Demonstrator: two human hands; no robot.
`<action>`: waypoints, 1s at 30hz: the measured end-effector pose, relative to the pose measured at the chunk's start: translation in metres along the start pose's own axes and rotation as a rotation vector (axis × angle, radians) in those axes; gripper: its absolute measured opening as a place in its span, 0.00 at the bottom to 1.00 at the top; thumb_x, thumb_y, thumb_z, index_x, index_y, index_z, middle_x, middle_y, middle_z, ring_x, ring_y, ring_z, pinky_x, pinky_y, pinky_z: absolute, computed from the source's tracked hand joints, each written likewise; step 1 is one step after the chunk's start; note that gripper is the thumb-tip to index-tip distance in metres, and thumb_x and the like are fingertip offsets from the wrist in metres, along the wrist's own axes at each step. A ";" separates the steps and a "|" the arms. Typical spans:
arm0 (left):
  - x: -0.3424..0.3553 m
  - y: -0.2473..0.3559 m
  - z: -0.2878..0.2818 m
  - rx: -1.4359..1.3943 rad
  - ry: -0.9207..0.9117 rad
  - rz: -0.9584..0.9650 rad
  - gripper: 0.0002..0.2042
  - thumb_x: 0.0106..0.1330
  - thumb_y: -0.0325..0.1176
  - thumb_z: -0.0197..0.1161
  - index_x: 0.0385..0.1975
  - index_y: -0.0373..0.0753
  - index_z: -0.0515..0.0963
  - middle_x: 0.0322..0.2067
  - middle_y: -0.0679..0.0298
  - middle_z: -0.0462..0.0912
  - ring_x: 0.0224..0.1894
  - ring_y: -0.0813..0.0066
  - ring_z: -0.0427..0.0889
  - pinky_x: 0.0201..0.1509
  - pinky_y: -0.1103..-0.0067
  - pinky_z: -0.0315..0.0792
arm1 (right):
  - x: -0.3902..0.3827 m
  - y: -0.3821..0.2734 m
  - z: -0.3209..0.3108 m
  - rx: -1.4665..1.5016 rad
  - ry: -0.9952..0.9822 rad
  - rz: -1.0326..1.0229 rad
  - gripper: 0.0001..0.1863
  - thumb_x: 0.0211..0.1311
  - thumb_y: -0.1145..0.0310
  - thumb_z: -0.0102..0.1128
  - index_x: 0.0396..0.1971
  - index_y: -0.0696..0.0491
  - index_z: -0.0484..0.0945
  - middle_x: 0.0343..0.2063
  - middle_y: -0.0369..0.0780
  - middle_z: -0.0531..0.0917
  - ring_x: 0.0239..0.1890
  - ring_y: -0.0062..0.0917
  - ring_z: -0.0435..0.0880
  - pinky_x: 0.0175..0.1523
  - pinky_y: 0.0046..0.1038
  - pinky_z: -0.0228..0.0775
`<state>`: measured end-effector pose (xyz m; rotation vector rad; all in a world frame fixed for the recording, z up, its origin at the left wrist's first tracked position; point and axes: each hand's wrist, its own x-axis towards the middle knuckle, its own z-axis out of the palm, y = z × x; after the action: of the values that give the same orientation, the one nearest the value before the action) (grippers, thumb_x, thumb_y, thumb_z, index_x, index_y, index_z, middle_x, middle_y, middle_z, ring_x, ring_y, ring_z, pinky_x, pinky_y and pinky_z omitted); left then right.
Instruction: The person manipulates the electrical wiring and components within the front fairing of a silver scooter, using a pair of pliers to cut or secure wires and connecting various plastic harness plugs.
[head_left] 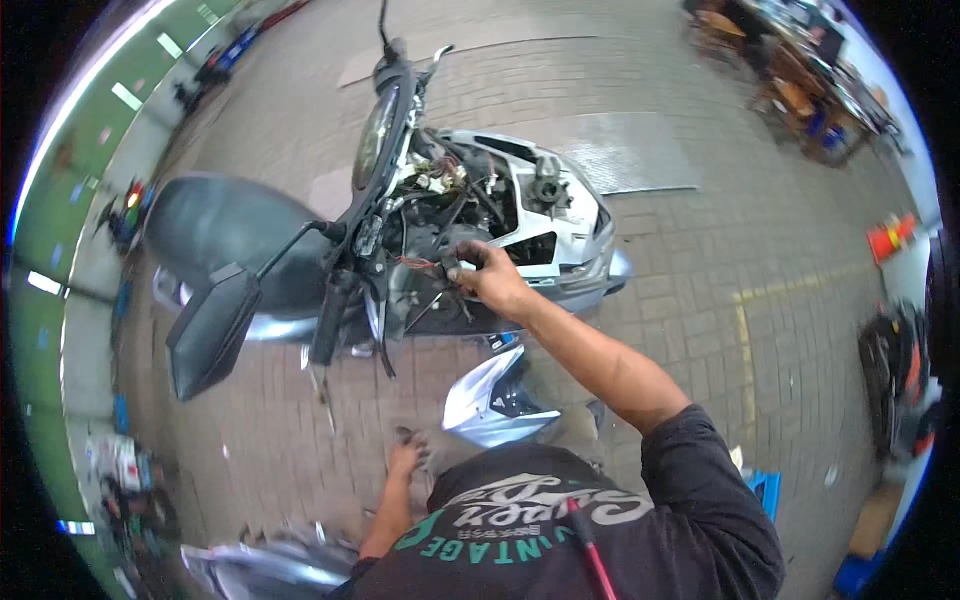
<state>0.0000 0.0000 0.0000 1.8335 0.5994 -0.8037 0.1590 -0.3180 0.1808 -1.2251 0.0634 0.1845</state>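
A partly dismantled scooter (570,265) with exposed wiring and panels lies across the middle, its handlebar and dark seat toward the left. My right hand (478,268) reaches into its front, fingers pinched on a small dark connector (448,271) beside red wires. My left hand (408,455) is low near the paving, left of a detached silver-and-black body panel (485,390); its fingers are blurred, so what they hold is unclear. A red-handled tool (590,560) lies against my dark shirt.
A cluttered bench (800,70) with wooden furniture stands upper right, an orange cone (890,238) below it. Parked motorbikes line the green wall (75,200) at left and sit at the right edge. More silver panels (240,570) lie at lower left; a flat mat (630,155) lies behind the scooter.
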 end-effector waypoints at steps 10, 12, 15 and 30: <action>-0.058 0.216 0.096 -0.592 0.341 0.453 0.23 0.66 0.46 0.49 0.53 0.36 0.66 0.48 0.56 0.72 0.47 0.68 0.73 0.45 0.74 0.69 | -0.016 -0.018 -0.042 -0.404 -0.346 -0.023 0.21 0.48 0.75 0.56 0.46 0.58 0.71 0.43 0.46 0.77 0.48 0.32 0.74 0.52 0.30 0.65; -0.049 0.234 0.098 -0.560 0.478 0.569 0.22 0.65 0.44 0.51 0.51 0.33 0.68 0.49 0.54 0.71 0.47 0.64 0.72 0.47 0.71 0.68 | -0.017 -0.023 -0.058 -0.515 -0.394 0.001 0.22 0.49 0.72 0.56 0.47 0.58 0.71 0.48 0.48 0.73 0.51 0.36 0.72 0.54 0.31 0.63; -0.042 0.262 0.113 -0.113 0.873 0.824 0.18 0.61 0.37 0.55 0.46 0.29 0.71 0.45 0.52 0.73 0.44 0.60 0.74 0.47 0.68 0.67 | -0.013 -0.042 -0.092 -0.677 -0.445 0.016 0.23 0.52 0.71 0.57 0.49 0.60 0.69 0.47 0.48 0.74 0.51 0.34 0.72 0.57 0.29 0.61; 0.038 0.403 0.144 -1.579 0.514 0.595 0.21 0.66 0.42 0.50 0.52 0.34 0.62 0.53 0.56 0.67 0.54 0.62 0.68 0.59 0.66 0.59 | -0.006 -0.048 -0.295 -0.503 -0.108 0.497 0.16 0.57 0.74 0.54 0.45 0.61 0.70 0.40 0.40 0.78 0.42 0.22 0.76 0.45 0.24 0.69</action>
<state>0.2740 -0.2823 0.1720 0.5744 0.6322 0.5460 0.1764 -0.6118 0.1266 -1.6822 0.2389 0.7335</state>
